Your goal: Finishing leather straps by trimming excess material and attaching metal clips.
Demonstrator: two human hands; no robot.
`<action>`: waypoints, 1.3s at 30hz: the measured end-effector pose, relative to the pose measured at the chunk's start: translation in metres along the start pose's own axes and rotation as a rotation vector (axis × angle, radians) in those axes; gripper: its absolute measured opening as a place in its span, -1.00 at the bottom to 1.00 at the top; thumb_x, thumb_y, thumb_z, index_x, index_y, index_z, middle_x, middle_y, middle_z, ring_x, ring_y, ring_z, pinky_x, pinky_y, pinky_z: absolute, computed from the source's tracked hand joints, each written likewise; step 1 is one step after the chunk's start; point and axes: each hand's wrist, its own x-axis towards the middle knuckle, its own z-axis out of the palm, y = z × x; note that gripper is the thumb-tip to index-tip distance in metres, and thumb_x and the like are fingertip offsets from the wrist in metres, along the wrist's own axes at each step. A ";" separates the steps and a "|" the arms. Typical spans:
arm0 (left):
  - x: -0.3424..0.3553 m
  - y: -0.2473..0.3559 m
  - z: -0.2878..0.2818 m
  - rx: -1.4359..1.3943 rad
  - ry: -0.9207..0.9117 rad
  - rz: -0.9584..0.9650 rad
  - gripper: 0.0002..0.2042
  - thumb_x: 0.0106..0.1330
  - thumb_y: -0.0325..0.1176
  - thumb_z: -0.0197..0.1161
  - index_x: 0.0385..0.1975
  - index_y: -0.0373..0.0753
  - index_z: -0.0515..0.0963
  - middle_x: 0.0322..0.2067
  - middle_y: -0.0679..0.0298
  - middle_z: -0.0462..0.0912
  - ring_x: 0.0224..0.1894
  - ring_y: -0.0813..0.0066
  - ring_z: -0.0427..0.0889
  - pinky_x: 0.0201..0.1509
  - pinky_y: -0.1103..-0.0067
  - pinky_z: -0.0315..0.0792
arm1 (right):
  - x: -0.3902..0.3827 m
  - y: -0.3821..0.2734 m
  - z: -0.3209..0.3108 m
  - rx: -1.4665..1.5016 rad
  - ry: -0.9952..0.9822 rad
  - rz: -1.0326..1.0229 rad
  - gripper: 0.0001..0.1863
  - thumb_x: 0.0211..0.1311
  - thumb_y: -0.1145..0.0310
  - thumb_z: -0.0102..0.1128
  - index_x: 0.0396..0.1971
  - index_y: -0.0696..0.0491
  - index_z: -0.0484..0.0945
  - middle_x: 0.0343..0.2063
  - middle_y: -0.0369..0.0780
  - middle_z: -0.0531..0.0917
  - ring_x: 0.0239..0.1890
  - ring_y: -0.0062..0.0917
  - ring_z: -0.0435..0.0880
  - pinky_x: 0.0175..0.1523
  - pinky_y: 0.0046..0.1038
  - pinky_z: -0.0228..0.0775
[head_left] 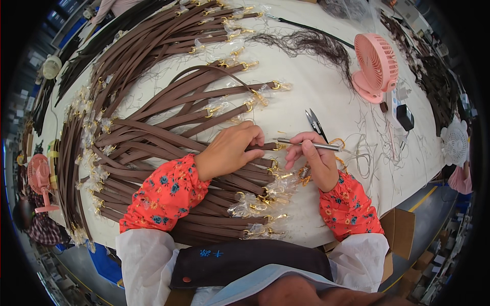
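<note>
My left hand (229, 147) lies over the pile of brown straps, its thumb and fingers closed on one strap (267, 146) near its gold-coloured metal end. Between the thumb and fingers of my right hand (317, 159) is a slim silver pen-shaped tool (324, 147). Its thin tip points left, just above that strap end. Dark-handled thread snips (317, 125) rest on the table beyond my right hand. Under and beside that hand lies some orange cord (305, 176). Many other straps (224, 220) are spread to the left, several with clear plastic around their gold hooks.
On the white table (301, 97) a pink fan (375, 66) stands at the far right, beside a power strip (393, 109). A tangle of dark threads (319, 46) lies at the back. Loose thread ends litter the right side. A cardboard box (399, 232) is below the near right edge.
</note>
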 end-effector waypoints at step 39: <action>-0.011 0.006 0.007 0.012 0.086 0.098 -0.87 0.28 -0.51 0.17 -0.24 -0.34 0.41 -0.28 0.03 0.51 -0.24 0.00 0.53 -0.17 0.27 0.43 | -0.002 -0.003 -0.003 0.000 -0.077 0.022 -0.65 0.54 0.22 -0.18 -0.05 0.23 0.40 -0.40 -0.18 0.61 -0.34 -0.53 0.63 -0.14 -0.50 0.46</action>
